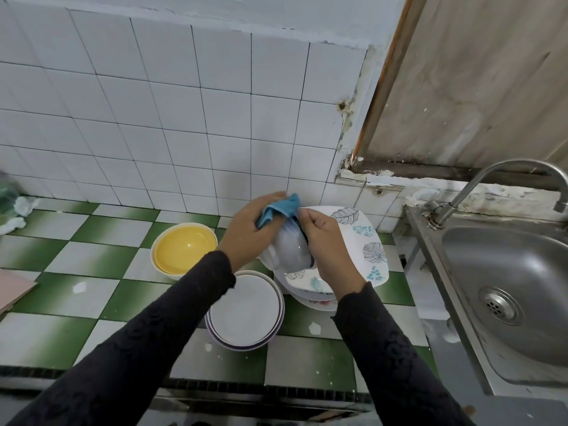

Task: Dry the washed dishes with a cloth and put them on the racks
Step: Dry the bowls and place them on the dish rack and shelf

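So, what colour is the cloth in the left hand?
The cloth is blue; the head view, the only one, shows it clearly.

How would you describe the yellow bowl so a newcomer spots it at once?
Start at the green-and-white checkered counter left of the steel sink. Near the tiled wall sits an upright bowl. Its yellow inside sets it apart from the white stacked bowls and leaf-patterned plate.

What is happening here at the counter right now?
A person is drying a pale bowl above the tiled counter. The left hand grips a blue cloth against the bowl, and the right hand holds the bowl by its edge. Below lies a stack of leaf-patterned plates; a yellow bowl and stacked white bowls stand nearby. No rack is in view.
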`<state>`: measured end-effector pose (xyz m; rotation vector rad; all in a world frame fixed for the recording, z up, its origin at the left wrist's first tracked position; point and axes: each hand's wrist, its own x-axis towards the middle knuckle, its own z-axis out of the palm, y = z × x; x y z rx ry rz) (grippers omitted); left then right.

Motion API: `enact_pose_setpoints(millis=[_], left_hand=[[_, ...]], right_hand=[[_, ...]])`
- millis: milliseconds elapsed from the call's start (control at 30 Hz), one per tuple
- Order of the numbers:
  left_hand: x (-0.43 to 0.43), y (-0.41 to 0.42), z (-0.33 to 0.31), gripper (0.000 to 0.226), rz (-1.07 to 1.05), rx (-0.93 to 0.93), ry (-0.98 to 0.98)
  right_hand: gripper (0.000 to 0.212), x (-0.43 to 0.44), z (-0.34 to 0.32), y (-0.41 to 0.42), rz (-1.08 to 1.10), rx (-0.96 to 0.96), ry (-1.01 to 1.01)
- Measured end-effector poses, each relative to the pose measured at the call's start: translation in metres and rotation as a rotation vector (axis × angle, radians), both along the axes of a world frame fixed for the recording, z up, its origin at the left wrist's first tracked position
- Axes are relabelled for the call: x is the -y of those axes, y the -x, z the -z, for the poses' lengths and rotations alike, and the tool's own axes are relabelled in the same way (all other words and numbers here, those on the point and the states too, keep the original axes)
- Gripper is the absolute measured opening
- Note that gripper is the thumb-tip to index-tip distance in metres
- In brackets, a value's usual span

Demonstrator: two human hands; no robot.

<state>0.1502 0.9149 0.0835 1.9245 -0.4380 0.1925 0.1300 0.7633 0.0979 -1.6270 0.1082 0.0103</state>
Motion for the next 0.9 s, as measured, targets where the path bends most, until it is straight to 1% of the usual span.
enact_pose_setpoints(millis=[33,67,100,167,233,300,333,400,433,467,500,533,567,600,633,700,733,767,833,867,900], left_hand=[[0.001,-0.001,0.000,0.030,-0.047,-0.135,0.161],[0.000,-0.003,0.002,0.025,-0.116,-0.264,0.306],[-0.002,-0.007,0.005,0.027,-0.194,-0.386,0.411],[-0.009,-0.008,0.017,0.041,-0.274,-0.574,0.544],[-0.004,-0.003,0.030,0.046,-0.291,-0.634,0.712],[0.012,0.007,0.038,0.044,-0.389,-0.579,0.801],[0.020,0.014,0.038,0.041,-0.451,-0.524,0.803],[0.040,0.030,0.036,0.032,-0.513,-0.383,0.743],[0.047,0.036,0.037,0.028,-0.503,-0.280,0.649],[0.050,0.039,0.040,0.031,-0.472,-0.135,0.504],[0.048,0.040,0.046,0.038,-0.402,0.041,0.292],[0.043,0.036,0.056,0.044,-0.305,0.208,0.072],[0.036,0.029,0.060,0.048,-0.221,0.326,-0.086],[0.029,0.021,0.060,0.049,-0.160,0.386,-0.168],[0.023,0.015,0.055,0.048,-0.136,0.392,-0.193],[0.017,0.009,0.043,0.045,-0.152,0.311,-0.128],[0.018,0.009,0.040,0.045,-0.177,0.280,-0.095],[0.019,0.010,0.038,0.046,-0.206,0.294,-0.121],[0.022,0.014,0.042,0.049,-0.204,0.383,-0.246],[0.022,0.014,0.043,0.047,-0.176,0.343,-0.221],[0.020,0.011,0.040,0.041,-0.170,0.202,-0.102]], right_hand=[[0.034,0.001,0.000,0.001,0.028,-0.004,-0.033],[0.034,0.000,-0.002,0.003,0.073,-0.021,-0.101],[0.032,-0.001,-0.001,0.005,0.124,-0.049,-0.205],[0.027,-0.004,0.003,0.007,0.222,-0.117,-0.484],[0.023,-0.012,0.006,0.008,0.280,-0.164,-0.791],[0.022,-0.021,0.009,0.005,0.292,-0.155,-0.978],[0.020,-0.025,0.009,0.004,0.296,-0.144,-1.035],[0.011,-0.030,0.010,-0.002,0.285,-0.116,-1.120],[0.009,-0.031,0.011,-0.003,0.268,-0.108,-1.139],[0.009,-0.032,0.011,-0.004,0.234,-0.113,-1.130],[0.008,-0.032,0.011,-0.004,0.202,-0.136,-1.092],[0.012,-0.032,0.011,-0.002,0.173,-0.170,-1.055],[0.027,-0.030,0.012,0.001,0.140,-0.198,-1.037],[0.046,-0.028,0.014,0.002,0.110,-0.220,-1.038],[0.056,-0.027,0.015,0.004,0.087,-0.220,-1.048],[0.060,-0.024,0.017,0.004,0.067,-0.230,-1.029],[0.058,-0.024,0.018,0.004,0.063,-0.240,-1.014],[0.054,-0.024,0.017,0.005,0.074,-0.251,-1.007],[0.048,-0.025,0.016,0.006,0.083,-0.284,-0.993],[0.046,-0.023,0.015,0.007,0.077,-0.281,-0.963],[0.043,-0.021,0.012,0.008,0.071,-0.265,-0.912]])
